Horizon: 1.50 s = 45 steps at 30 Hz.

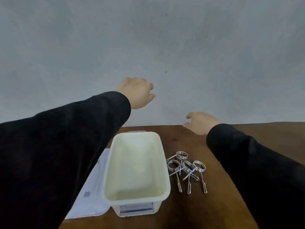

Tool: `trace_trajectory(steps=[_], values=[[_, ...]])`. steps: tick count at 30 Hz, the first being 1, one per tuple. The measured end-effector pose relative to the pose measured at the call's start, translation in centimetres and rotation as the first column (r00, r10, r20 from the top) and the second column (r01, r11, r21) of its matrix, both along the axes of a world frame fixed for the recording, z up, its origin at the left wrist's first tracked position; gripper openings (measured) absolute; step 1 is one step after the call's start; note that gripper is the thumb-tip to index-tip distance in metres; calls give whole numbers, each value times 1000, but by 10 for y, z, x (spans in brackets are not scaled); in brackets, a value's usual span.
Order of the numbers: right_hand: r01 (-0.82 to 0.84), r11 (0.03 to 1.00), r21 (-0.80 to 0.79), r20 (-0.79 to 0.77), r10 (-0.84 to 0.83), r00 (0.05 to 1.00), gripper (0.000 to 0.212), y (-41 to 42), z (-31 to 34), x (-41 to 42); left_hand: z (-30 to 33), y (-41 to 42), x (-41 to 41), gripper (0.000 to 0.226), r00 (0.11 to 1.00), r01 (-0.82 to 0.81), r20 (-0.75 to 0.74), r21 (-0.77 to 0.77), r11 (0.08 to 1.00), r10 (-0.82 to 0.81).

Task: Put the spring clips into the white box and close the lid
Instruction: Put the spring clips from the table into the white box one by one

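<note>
I see both hands raised past the table point(189, 212), left hand point(137, 92) and right hand point(200, 123) loose, grasping nothing. Box point(162, 162) open, 4 clips point(187, 169) beside it, lid point(92, 194) left.

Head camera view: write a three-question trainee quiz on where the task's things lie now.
1. True or false: the open white plastic box already holds a clip.
2. The pile of silver wire spring clips lies on which side of the box? A) its left B) its right C) inside it
3. What lies flat on the brown wooden table left of the box, partly under the black sleeve?

Key:
1. False; the box is empty.
2. B.
3. The flat white lid. The left hand and right hand are raised and hold nothing.
</note>
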State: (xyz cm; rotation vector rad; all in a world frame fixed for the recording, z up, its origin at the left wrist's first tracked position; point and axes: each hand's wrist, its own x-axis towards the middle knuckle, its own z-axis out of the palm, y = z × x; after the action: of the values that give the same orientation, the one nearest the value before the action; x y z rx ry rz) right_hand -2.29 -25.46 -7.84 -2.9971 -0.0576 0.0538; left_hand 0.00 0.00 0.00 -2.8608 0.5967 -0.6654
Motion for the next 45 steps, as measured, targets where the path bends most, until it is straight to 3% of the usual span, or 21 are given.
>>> trace_trajectory(steps=[6, 12, 19, 26, 30, 35, 39, 43, 45], values=[[192, 981, -9, -263, -188, 946, 40, -27, -95, -23, -89, -21, -16, 42, 989, 28, -148, 12, 1000, -26], [369, 930, 7, -330, -346, 878, 41, -45, -157, -34, -135, -24, -31, 42, 983, 39, -177, -59, 997, -49], [458, 879, 131, -305, -404, 862, 35, -43, -176, -28, -147, 0, -38, 42, 979, -46, -201, -180, 983, 9], [531, 824, 199, -280, -471, 836, 34, -38, -177, -26, -144, 46, -42, 28, 997, -20, -76, -416, 909, -13], [529, 820, 218, -233, -482, 845, 36, -37, -168, -25, -152, 90, -41, 25, 998, -62, -14, -508, 859, 63], [328, 907, 266, 34, -348, 937, 34, -19, -92, -27, -193, 145, -42, 22, 977, -212, -115, -572, 793, 178], [-76, 890, 449, 262, -50, 964, 17, 31, -8, -45, -245, 172, -49, 26, 923, -361, -304, -464, 809, 237], [-492, 822, 285, 170, 462, 870, 11, 103, 0, -59, -286, 173, -55, 36, 854, -437, -467, -403, 804, 230], [-609, 781, 138, 63, 607, 792, 10, 136, -23, -60, -299, 168, -57, 37, 851, -419, -488, -410, 810, 193]])
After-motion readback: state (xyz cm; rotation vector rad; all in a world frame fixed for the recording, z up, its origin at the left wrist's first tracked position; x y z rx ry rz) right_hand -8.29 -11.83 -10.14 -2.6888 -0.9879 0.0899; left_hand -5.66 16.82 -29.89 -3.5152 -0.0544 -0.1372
